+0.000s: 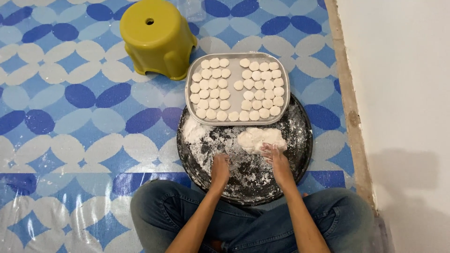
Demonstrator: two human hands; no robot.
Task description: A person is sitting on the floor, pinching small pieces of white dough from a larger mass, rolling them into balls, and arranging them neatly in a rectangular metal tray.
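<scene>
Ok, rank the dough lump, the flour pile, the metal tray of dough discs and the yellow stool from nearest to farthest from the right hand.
1. Dough lump: touching the right hand, just above its fingers.
2. Flour pile: on the round black pan's left side.
3. Metal tray: beyond the dough, resting on the pan's far edge.
4. Yellow stool: far upper left, on the floor.

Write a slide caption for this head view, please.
Seated person's right hand pinches dough lump on floured round tray; left hand rests nearby.

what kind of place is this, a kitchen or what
Likely a home floor used for food prep: a patterned floor mat, a yellow plastic stool, and a floured round pan beside a plain wall.
</scene>
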